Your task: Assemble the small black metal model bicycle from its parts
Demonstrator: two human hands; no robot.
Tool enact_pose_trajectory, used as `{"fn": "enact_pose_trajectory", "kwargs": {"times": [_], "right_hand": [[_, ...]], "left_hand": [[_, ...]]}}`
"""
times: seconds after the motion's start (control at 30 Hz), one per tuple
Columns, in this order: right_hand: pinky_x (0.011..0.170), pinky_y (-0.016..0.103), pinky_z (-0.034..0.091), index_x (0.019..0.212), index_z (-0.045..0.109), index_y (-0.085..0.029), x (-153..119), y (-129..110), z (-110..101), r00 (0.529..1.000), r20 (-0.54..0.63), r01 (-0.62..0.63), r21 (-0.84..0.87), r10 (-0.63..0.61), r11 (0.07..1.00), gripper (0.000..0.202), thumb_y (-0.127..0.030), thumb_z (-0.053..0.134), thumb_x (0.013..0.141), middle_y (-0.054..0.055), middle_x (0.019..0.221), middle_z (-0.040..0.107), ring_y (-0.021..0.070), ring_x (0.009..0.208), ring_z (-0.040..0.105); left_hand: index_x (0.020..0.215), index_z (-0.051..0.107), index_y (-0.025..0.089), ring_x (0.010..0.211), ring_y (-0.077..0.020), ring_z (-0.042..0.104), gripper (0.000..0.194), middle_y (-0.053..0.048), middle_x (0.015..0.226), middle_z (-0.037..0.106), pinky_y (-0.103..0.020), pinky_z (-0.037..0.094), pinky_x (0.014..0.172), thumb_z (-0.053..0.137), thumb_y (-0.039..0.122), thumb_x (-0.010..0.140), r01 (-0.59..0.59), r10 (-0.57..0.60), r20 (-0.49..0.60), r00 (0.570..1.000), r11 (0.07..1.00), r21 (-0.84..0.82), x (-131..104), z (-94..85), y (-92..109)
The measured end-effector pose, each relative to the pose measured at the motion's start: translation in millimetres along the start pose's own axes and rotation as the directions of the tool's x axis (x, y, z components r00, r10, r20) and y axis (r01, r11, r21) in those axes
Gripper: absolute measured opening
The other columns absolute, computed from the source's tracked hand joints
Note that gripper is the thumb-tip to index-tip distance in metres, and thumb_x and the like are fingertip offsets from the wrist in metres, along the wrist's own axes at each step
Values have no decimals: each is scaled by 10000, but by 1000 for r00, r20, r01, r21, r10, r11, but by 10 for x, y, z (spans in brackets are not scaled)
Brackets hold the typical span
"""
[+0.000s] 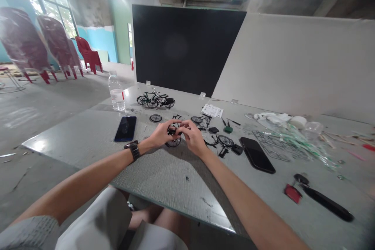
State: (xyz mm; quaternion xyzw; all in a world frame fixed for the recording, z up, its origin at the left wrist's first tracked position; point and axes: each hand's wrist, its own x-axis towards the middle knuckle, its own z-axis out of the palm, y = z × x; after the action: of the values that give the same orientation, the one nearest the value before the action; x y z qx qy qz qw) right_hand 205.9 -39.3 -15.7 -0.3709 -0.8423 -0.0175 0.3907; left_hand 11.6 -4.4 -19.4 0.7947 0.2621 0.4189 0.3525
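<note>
Wheel (175, 143) stands upright, facing the wearer, left hand (161, 134) gripping it, right hand (191, 136) pinched alongside

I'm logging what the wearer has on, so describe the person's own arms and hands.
Both hands are bare, without gloves. The left hand has a dark, watch-like band at its wrist, and a light grey, textured sleeve shows higher up that arm. The right hand has no visible wristband, and its forearm shows no sleeve.

A wheel (174, 142) is between your left hand (160, 134) and right hand (192, 134), with model bicycles (158, 100) behind on the table (88, 133), one phone (125, 129) left, another phone (257, 155) right.
</note>
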Motion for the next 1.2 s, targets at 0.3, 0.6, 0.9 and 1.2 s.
{"fn": "enact_pose_trajectory", "kwargs": {"times": [0.3, 0.6, 0.9, 1.2], "right_hand": [[844, 343, 510, 1009, 664, -241, 13, 10, 10, 996, -80, -38, 30, 41, 999, 247, -313, 432, 1050, 92, 1046, 617, 223, 969, 630], [773, 361, 566, 1068, 646, -218, 3, -42, 60, 966, -162, -172, 169, 200, 970, 283, -471, 537, 1001, 102, 1030, 678, 214, 840, 664], [591, 304, 526, 936, 632, -206, 6, -57, 168, 863, -152, -386, 417, 482, 823, 310, -497, 699, 855, 12, 720, 658, 181, 633, 625], [658, 330, 545, 1044, 637, -191, -8, -119, 196, 857, -104, -390, 509, 505, 767, 402, -487, 770, 807, 30, 771, 705, 202, 697, 676]], "left_hand": [[1314, 616, 198, 1024, -234, 723, 558, -84, 1135, 748, -313, 537, 870, 786, 255, 786, 21, -21, -15, 1000, 1000, -5, -2, -3, 18], [1368, 563, 203, 1073, -260, 718, 591, -94, 1114, 759, -337, 554, 881, 769, 338, 831, 60, -62, -54, 997, 998, -23, -6, -39, 18], [1363, 572, 215, 958, -202, 739, 565, -35, 979, 782, -299, 533, 904, 723, 182, 820, -23, 34, -89, 995, 992, 123, -24, -31, 62], [1393, 553, 224, 997, -207, 726, 607, -49, 1036, 772, -315, 532, 928, 670, 120, 807, -19, 36, -98, 995, 986, 167, -28, -44, 66]]}}
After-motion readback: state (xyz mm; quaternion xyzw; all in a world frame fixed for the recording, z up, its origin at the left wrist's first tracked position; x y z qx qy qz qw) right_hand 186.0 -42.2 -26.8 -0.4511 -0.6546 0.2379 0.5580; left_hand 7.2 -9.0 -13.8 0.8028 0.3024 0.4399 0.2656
